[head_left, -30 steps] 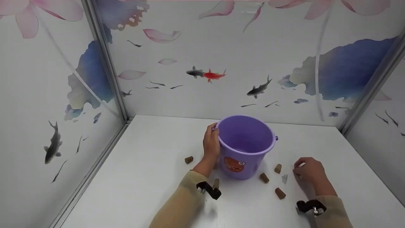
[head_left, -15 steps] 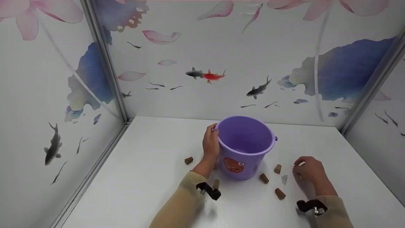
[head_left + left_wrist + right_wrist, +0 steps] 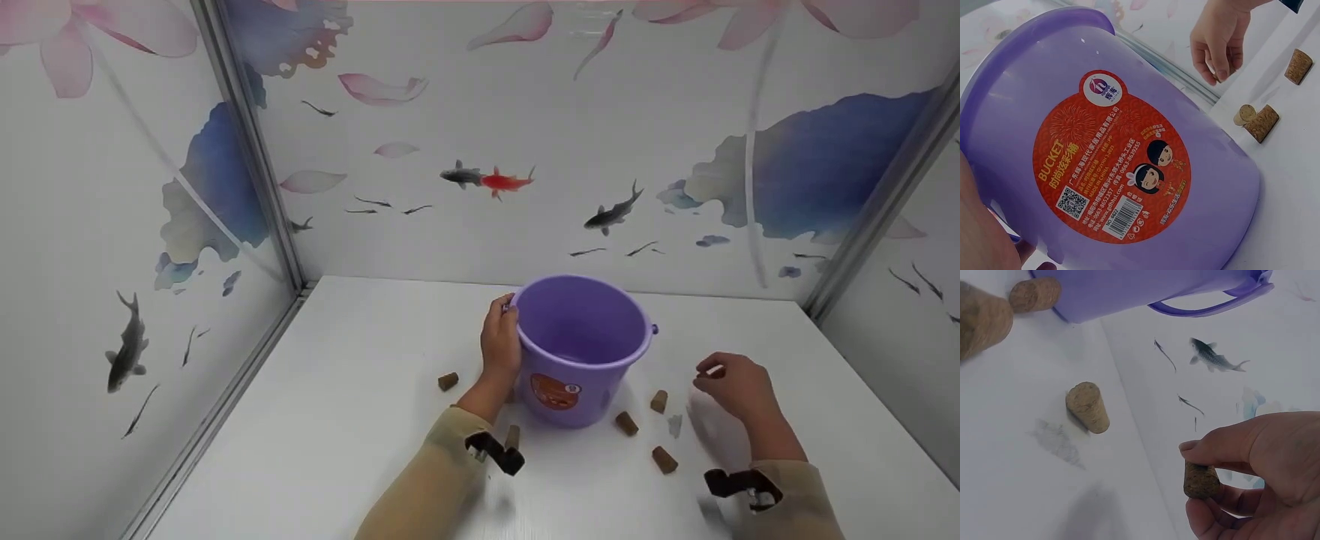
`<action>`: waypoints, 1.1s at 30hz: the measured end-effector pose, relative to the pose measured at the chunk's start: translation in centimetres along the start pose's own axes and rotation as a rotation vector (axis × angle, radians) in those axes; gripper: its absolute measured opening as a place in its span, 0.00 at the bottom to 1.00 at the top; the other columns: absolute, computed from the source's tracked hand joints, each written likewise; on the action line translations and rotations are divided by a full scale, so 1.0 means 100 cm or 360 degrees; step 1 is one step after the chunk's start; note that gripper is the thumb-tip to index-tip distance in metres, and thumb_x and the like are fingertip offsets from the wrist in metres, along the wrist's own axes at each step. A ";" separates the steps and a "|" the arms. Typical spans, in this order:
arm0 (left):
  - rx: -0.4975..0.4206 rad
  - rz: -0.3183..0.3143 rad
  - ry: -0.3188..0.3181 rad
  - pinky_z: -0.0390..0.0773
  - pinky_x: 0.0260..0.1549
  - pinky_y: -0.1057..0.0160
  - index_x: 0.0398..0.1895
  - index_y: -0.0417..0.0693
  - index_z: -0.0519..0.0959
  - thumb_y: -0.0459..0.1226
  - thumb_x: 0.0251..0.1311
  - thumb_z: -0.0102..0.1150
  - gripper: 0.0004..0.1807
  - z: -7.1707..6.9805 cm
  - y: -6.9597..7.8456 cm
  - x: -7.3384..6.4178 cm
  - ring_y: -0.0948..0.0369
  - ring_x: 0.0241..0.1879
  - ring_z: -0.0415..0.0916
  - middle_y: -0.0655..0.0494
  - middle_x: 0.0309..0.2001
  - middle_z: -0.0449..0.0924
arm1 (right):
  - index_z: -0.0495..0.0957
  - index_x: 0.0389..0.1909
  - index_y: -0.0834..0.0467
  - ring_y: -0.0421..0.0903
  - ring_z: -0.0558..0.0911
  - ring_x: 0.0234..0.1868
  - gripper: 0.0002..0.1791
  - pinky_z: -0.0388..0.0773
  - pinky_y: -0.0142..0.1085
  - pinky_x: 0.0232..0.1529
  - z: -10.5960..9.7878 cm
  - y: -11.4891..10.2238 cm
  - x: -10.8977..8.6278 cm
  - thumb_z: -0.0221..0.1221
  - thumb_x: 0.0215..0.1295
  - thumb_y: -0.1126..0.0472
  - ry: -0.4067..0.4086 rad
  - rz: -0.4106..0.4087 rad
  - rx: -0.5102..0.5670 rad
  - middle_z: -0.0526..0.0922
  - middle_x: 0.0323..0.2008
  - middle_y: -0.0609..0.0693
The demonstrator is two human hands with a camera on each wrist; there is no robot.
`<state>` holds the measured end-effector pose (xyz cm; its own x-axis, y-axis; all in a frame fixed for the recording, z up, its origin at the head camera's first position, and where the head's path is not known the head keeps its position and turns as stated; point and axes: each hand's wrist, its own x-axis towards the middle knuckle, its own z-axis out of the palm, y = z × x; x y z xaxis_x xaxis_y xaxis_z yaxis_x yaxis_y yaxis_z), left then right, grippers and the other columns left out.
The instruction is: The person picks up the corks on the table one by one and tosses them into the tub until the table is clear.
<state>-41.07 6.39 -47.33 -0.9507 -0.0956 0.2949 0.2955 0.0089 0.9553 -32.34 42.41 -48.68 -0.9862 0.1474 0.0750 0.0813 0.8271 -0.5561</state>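
A purple bucket [image 3: 604,386] with a red label [image 3: 1112,157] stands upright on the white table. My left hand [image 3: 500,341] grips its left rim, fingers at the handle lug. To the right of the bucket, my right hand [image 3: 739,386] is raised over the table. In the right wrist view, its thumb and fingers pinch a cork stopper [image 3: 1201,481]. Loose corks lie about the bucket: one cork [image 3: 659,401] near the right hand, another [image 3: 626,424] by the base, and one [image 3: 664,460] closer to me.
Left of the bucket lies another cork [image 3: 448,381]; one more cork [image 3: 512,437] shows beside the left wrist. A grey smudge [image 3: 675,425] marks the table [image 3: 360,450]. White panels [image 3: 487,240] painted with fish and petals enclose the back and sides.
My right hand has risen from the tabletop with the cork between its fingers, and its shadow has spread. The left hand and the bucket have stayed in place.
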 end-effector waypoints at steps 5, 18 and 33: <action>0.0008 -0.0028 0.0001 0.75 0.70 0.47 0.69 0.46 0.77 0.43 0.77 0.38 0.26 0.000 0.000 0.001 0.49 0.69 0.76 0.47 0.67 0.81 | 0.83 0.52 0.65 0.56 0.85 0.40 0.16 0.78 0.42 0.34 -0.007 -0.015 -0.004 0.65 0.70 0.59 0.0034 -0.0014 0.0001 0.87 0.46 0.68; 0.0024 -0.0041 -0.0007 0.74 0.72 0.46 0.70 0.46 0.75 0.43 0.78 0.38 0.25 0.000 0.001 -0.001 0.48 0.71 0.75 0.47 0.69 0.79 | 0.84 0.52 0.63 0.60 0.86 0.44 0.15 0.81 0.46 0.38 -0.018 -0.042 -0.015 0.66 0.71 0.58 0.0149 -0.0092 0.0021 0.88 0.45 0.66; -0.0026 0.0045 0.0004 0.76 0.68 0.46 0.66 0.43 0.78 0.40 0.76 0.40 0.24 -0.001 0.001 -0.001 0.48 0.65 0.78 0.45 0.64 0.82 | 0.85 0.53 0.61 0.62 0.85 0.48 0.15 0.83 0.50 0.41 -0.027 -0.065 -0.024 0.67 0.70 0.58 0.0237 -0.0161 0.0040 0.89 0.45 0.64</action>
<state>-40.93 6.27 -47.26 -0.9417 -0.0978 0.3218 0.3238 -0.0046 0.9461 -30.13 38.17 -43.04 -0.9568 0.1444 0.2523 -0.0227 0.8283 -0.5598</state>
